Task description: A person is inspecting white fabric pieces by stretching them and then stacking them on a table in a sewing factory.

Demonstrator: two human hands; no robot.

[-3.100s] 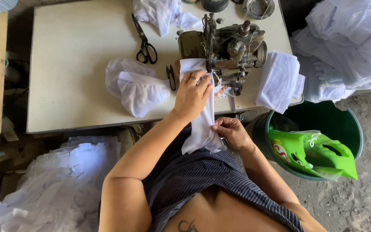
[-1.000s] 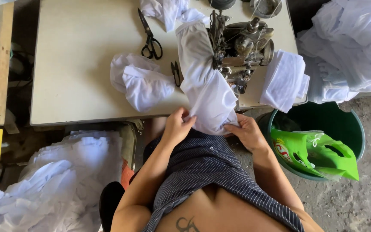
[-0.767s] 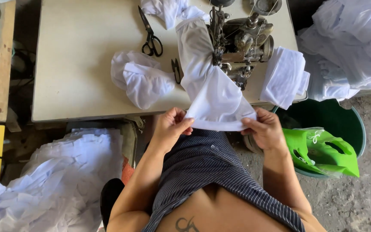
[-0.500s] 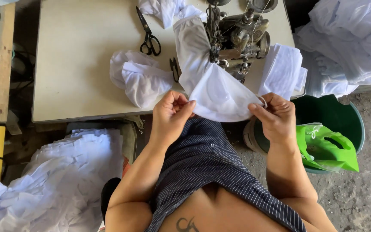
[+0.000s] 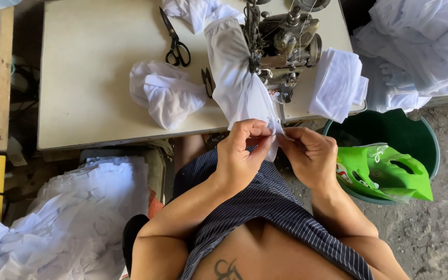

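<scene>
Left hand [image 5: 242,153]: curled shut, its fingertips pinched on the near edge of the white fabric piece [image 5: 239,83], just off the front edge of the table.
Right hand [image 5: 309,155]: likewise closed in a pinch on the same edge, its fingers almost met by those of the left hand.
White fabric piece: thin, soft and faintly sheer, gathered into a tube over the table and narrowed to a crumpled point where it is gripped (the far end is held under the head of the sewing machine [image 5: 283,41]).
Sewing machine: dull grey metal, worn and greasy, with a round handwheel on its right side and thin threads run up from it.
Table [image 5: 94,67]: a flat, smooth, cream-coloured top with rounded corners, slightly scuffed.
Scissors [image 5: 175,44]: large, black-handled, laid closed on the table to the left of the fabric; a smaller dark snipper [image 5: 208,82] is seen just beside the fabric.
Bundle [image 5: 164,98]: crumpled white cloth, laid on the table near its front edge.
Folded stack [image 5: 338,83]: white pieces draped over the table's right corner.
Bucket [image 5: 416,140]: round, dark green plastic, set on the rough concrete floor to the right.
Bag [image 5: 385,173]: glossy bright green plastic with a cut-out handle, laid across the bucket's rim (a red and white printed patch is seen at its left end).
Floor pile [image 5: 68,218]: white cut pieces, heaped at the lower left.
</scene>
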